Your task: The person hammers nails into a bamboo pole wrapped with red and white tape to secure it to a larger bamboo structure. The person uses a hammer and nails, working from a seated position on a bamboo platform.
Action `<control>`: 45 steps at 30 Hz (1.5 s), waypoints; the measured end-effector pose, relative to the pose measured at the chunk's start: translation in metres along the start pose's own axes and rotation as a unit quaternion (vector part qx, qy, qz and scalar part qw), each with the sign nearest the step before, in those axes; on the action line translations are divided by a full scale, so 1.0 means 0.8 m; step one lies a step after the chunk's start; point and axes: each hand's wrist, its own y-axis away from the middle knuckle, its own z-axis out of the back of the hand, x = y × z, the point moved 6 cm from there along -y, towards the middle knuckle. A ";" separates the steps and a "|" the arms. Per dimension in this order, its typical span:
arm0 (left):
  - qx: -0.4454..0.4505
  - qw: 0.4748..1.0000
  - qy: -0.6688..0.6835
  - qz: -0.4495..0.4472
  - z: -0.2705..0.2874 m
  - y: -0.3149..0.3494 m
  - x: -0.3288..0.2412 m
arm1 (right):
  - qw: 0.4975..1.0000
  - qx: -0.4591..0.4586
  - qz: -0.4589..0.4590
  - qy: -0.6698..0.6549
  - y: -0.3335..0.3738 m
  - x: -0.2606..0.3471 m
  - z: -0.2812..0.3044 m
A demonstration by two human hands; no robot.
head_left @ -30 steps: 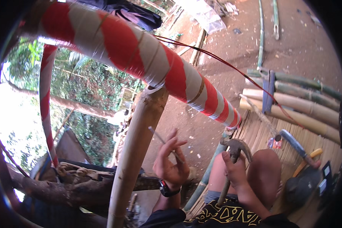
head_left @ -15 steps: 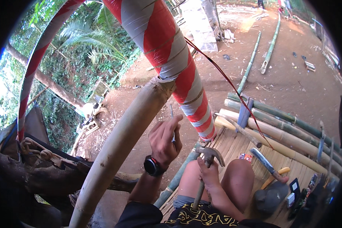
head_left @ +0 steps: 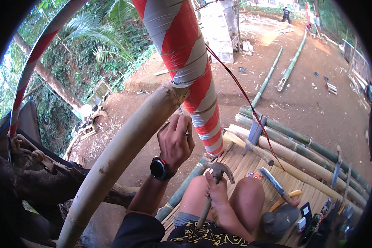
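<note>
My left hand (head_left: 176, 138), with a watch on its wrist, is closed around a thin metal rod (head_left: 180, 110). The rod's upper tip meets the underside of a thick bamboo pole (head_left: 122, 146) near its upper end; whether it is a nail or a tool I cannot tell. That pole slants up to a post (head_left: 196, 82) wrapped in red and silver-grey tape, its end against the post. Lower down, over my lap, my right hand (head_left: 218, 193) grips a claw hammer (head_left: 220, 169) just below its head, the handle pointing down toward me.
Bamboo slats (head_left: 231, 159) form a platform under my legs, holding a curved blade (head_left: 279, 186), a dark cap (head_left: 280, 219) and small boxes. Long bamboo poles (head_left: 293, 144) lie along its right side. A dark red cable (head_left: 244, 82) hangs from the post. Far off stands a person (head_left: 286, 14).
My left hand has turned and brought the rod's tip up against the bamboo pole. My right hand still holds the hammer over my lap. The view has shifted slightly.
</note>
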 end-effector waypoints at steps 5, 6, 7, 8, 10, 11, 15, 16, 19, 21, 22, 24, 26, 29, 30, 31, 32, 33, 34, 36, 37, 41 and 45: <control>0.009 1.000 -0.018 -0.003 -0.006 -0.005 0.000 | 1.000 0.005 0.005 0.007 0.006 0.006 -0.005; 0.011 1.000 -0.022 -0.002 -0.007 -0.006 -0.001 | 1.000 0.006 0.004 0.006 0.006 0.006 -0.005; 0.015 0.999 -0.028 -0.008 -0.008 -0.008 -0.001 | 1.000 0.007 0.002 0.005 0.005 0.004 -0.004; 0.019 0.999 -0.035 -0.013 -0.008 -0.010 -0.002 | 1.000 0.008 0.001 0.004 0.004 0.002 -0.003; 0.028 0.998 -0.042 -0.023 -0.011 -0.014 -0.001 | 1.000 0.010 0.008 0.015 0.002 0.000 -0.002; 0.033 0.998 -0.044 -0.026 -0.013 -0.016 -0.001 | 1.000 0.012 0.012 0.020 0.001 -0.001 -0.003; 0.059 0.997 -0.044 -0.016 -0.016 -0.016 -0.002 | 0.999 0.014 0.009 0.036 0.000 -0.005 -0.002; 0.061 0.997 -0.038 -0.016 -0.016 -0.017 -0.004 | 0.999 0.014 0.010 0.036 0.001 -0.005 -0.002; 0.065 0.997 -0.026 -0.016 -0.016 -0.018 -0.006 | 0.999 0.019 0.020 0.030 0.002 -0.001 -0.003; 0.064 0.998 -0.026 -0.016 -0.017 -0.015 0.001 | 0.999 0.017 0.018 0.035 0.002 -0.002 -0.004; 0.066 0.997 -0.032 -0.014 -0.017 -0.016 0.001 | 0.999 0.012 0.013 0.042 0.001 -0.004 -0.003; 0.070 0.997 -0.045 -0.010 -0.013 -0.017 -0.002 | 0.999 0.010 0.010 0.047 0.000 -0.005 -0.004; 0.070 0.996 -0.049 -0.014 -0.007 -0.020 -0.014 | 0.999 0.011 0.015 0.046 -0.002 -0.003 -0.002; 0.088 0.994 -0.068 -0.002 -0.004 -0.024 -0.015 | 0.999 0.008 0.013 0.044 -0.002 -0.003 -0.002; 0.098 0.992 -0.076 0.004 -0.005 -0.025 -0.014 | 0.999 0.007 0.017 0.040 -0.001 -0.001 -0.003; 0.105 0.991 -0.081 0.008 -0.006 -0.025 -0.013 | 0.999 0.007 0.021 0.036 -0.001 0.002 -0.006; 0.113 0.990 -0.086 0.012 -0.007 -0.024 -0.013 | 0.999 0.006 0.026 0.031 -0.001 0.004 -0.007; 0.121 0.988 -0.091 0.016 -0.008 -0.024 -0.013 | 0.999 0.011 0.021 0.029 -0.001 0.002 -0.008; 0.128 0.987 -0.096 0.018 -0.008 -0.024 -0.014 | 0.999 0.014 0.016 0.026 -0.001 0.002 -0.008; 0.141 0.984 -0.107 0.022 -0.008 -0.022 -0.015 | 1.000 0.019 0.009 0.021 -0.002 0.001 -0.007; 0.145 0.983 -0.109 0.025 -0.007 -0.020 -0.014 | 1.000 0.021 0.005 0.021 -0.002 0.000 -0.007; 0.154 0.980 -0.120 0.026 -0.011 -0.021 -0.015 | 0.999 0.015 0.014 0.032 -0.003 0.003 -0.009; 0.149 0.980 -0.131 0.014 -0.016 -0.022 -0.015 | 0.999 0.023 0.018 0.024 -0.004 0.001 -0.007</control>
